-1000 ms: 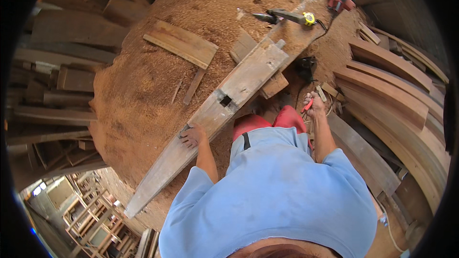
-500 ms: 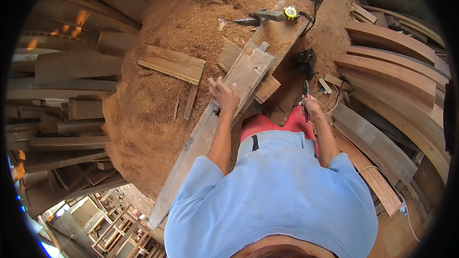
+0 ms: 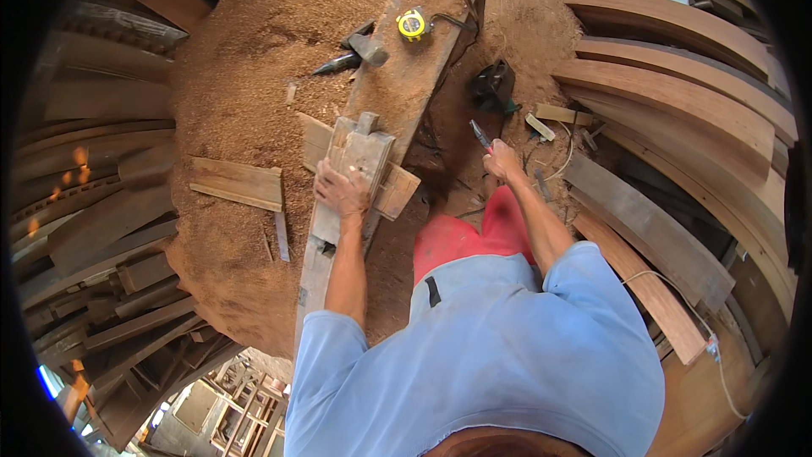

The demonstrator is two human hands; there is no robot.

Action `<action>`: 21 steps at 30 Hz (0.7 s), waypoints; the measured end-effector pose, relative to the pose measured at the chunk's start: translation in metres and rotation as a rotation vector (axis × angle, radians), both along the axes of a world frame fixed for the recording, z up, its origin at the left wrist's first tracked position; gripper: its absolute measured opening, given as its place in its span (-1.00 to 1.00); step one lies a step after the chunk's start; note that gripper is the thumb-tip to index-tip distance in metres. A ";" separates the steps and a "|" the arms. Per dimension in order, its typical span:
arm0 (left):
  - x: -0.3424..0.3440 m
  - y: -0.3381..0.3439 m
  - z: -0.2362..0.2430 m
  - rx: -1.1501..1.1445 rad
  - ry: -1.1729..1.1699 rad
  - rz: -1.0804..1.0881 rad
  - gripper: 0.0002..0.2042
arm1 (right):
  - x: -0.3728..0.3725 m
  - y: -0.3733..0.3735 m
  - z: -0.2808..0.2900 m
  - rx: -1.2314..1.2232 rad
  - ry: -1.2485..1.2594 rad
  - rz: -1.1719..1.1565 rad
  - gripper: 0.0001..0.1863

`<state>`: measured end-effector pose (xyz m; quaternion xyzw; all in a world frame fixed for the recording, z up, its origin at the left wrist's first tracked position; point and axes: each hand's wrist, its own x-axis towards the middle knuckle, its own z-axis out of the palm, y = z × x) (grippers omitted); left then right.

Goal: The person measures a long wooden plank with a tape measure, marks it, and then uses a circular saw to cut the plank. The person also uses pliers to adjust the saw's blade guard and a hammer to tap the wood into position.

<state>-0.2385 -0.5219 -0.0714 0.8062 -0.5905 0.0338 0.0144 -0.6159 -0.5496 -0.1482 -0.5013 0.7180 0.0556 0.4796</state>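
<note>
The left hand (image 3: 342, 190) lies palm down, fingers spread and together on nothing, pressing on a short wooden block (image 3: 359, 156) with a small tenon at its far end; the block sits on top of a long grey plank (image 3: 397, 93) that runs away from the person across a heap of sawdust (image 3: 245, 68). The right hand (image 3: 503, 161) is closed around a slim tool with a red handle (image 3: 482, 137), held low near the ground beside the red trousers; what kind of tool it is cannot be told. Further along the plank rest a yellow tape measure (image 3: 412, 24) and a hammer (image 3: 355, 52), both untouched, and a dark power tool (image 3: 493, 85) sits on the ground to the right. The plank already carries a rectangular slot (image 3: 324, 247) near the person, so some cutting looks done; the block seems only placed against the plank, not yet joined or fixed. A loose board (image 3: 237, 184) lies on the sawdust to the left, and curved planks (image 3: 677, 93) are stacked on the right.
</note>
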 end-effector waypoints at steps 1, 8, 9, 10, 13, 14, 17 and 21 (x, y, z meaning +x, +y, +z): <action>0.001 -0.001 0.000 -0.002 0.001 -0.002 -0.33 | -0.004 -0.005 -0.014 0.033 0.007 0.033 -0.61; -0.010 -0.003 0.013 0.075 0.061 0.001 -0.32 | -0.001 -0.036 -0.153 0.318 0.103 0.344 -0.48; -0.011 -0.002 0.013 0.072 0.062 -0.015 -0.32 | 0.001 -0.041 -0.176 0.265 0.112 0.515 -0.48; -0.011 -0.002 0.014 0.094 0.084 -0.013 -0.31 | 0.004 -0.043 -0.197 0.212 0.109 0.688 -0.47; -0.009 -0.002 0.014 0.122 0.134 -0.024 -0.30 | 0.006 -0.041 -0.284 -0.091 0.182 0.944 -0.63; -0.010 -0.004 0.015 0.124 0.141 -0.044 -0.31 | 0.007 -0.050 -0.297 -0.135 0.216 0.997 -0.69; -0.014 -0.014 0.023 0.118 0.236 -0.034 -0.32 | 0.004 -0.068 -0.351 -0.186 0.271 0.848 -0.57; -0.012 -0.013 0.018 0.133 0.305 0.008 -0.32 | 0.004 -0.086 -0.410 -0.262 0.332 0.818 -0.53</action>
